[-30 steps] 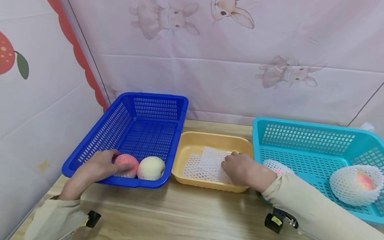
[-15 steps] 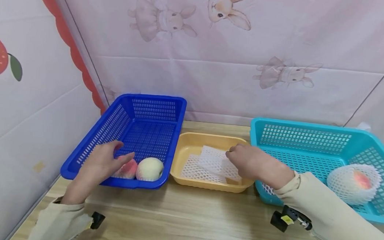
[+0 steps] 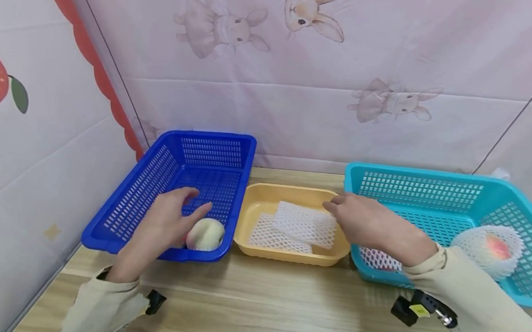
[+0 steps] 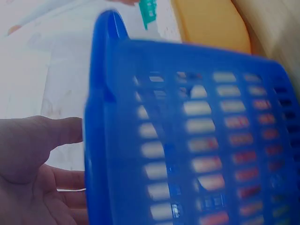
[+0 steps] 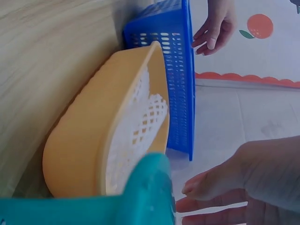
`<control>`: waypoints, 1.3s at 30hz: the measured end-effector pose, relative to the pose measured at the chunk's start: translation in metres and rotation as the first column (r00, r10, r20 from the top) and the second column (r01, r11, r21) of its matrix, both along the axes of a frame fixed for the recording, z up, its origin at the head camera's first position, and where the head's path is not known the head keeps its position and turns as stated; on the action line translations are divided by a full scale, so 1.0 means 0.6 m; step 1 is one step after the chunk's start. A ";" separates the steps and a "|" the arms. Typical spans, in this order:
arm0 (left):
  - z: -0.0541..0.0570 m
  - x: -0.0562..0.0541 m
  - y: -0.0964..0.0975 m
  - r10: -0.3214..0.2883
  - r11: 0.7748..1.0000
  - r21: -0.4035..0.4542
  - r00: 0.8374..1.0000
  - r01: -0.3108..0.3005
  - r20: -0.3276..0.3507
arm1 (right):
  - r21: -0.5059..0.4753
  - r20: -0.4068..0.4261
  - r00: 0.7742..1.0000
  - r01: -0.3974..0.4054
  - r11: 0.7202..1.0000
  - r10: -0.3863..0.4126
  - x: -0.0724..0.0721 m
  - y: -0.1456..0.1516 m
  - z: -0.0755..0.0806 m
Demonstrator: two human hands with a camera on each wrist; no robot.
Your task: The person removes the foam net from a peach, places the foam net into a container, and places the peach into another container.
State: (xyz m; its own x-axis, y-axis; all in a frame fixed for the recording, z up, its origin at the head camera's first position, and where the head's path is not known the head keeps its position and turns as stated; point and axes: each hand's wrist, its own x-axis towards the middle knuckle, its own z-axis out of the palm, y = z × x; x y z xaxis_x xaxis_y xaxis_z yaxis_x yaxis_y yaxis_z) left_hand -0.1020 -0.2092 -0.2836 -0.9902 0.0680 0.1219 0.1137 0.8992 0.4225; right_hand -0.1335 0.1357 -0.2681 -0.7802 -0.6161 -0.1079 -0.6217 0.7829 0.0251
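Left grip [image 3: 164, 216] and right grip [image 3: 360, 220] are relaxed, unfilled, seemingly at the reaching step; a pale peach [image 3: 208, 234] is seated in the blue basket [image 3: 212, 179], foam nets [image 3: 305, 224] in the tray [image 3: 283, 255]; gentle pinching seems needed.

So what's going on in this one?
A person's left hand hovers open over peaches in the blue basket, holding nothing. Their right hand, also holding nothing, is near the adjoining edges of the yellow tray, where foam nets lie, and the turquoise basket, which holds a net-wrapped peach.
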 end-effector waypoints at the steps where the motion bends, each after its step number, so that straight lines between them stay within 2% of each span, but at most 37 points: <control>1: 0.001 0.000 0.006 -0.003 1.000 0.005 1.000 0.003 0.000 | -0.012 -0.004 1.000 -0.003 1.000 0.003 0.001 0.006 0.002; 9: 0.003 -0.002 0.057 -0.053 0.998 0.025 0.998 0.054 -0.037 | -0.073 -0.005 0.999 0.032 0.997 -0.032 0.005 0.041 0.012; 14: 0.002 -0.006 0.091 -0.065 0.997 0.028 0.997 0.066 -0.041 | -0.079 -0.036 0.998 0.043 0.996 -0.046 0.007 0.061 0.008; 17: 0.000 -0.009 0.116 -0.096 0.995 0.033 0.993 0.099 -0.068 | -0.096 -0.060 0.997 0.045 0.994 -0.051 0.008 0.076 0.002; 23: -0.004 -0.012 0.170 -0.202 0.975 0.061 0.964 0.215 -0.171 | -0.118 -0.052 0.995 0.077 0.990 -0.083 0.010 0.103 -0.011; 27: -0.009 -0.015 0.202 -0.252 0.960 0.074 0.948 0.271 -0.195 | -0.108 -0.003 0.988 0.152 0.982 -0.153 0.010 0.117 -0.017; 31: -0.016 -0.018 0.234 -0.281 0.951 0.082 0.945 0.298 -0.166 | -0.115 0.043 0.972 0.234 0.965 -0.231 0.010 0.129 -0.024; 36: -0.030 -0.016 0.274 -0.309 0.948 0.048 0.944 0.316 -0.114 | -0.165 0.055 0.960 0.279 0.946 -0.273 0.010 0.138 -0.039; 39: -0.043 -0.014 0.297 -0.334 0.942 -0.005 0.936 0.335 -0.107 | -0.236 0.069 0.944 0.329 0.914 -0.322 0.014 0.139 -0.051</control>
State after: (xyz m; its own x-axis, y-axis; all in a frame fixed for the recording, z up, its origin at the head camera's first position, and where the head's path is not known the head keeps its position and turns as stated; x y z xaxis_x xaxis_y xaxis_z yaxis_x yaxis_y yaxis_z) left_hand -0.1105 -0.0308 -0.3092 -0.8919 0.3909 0.2272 0.4516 0.7961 0.4030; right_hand -0.1249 0.2189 -0.2989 -0.9409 -0.3383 -0.0129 -0.3288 0.9221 -0.2039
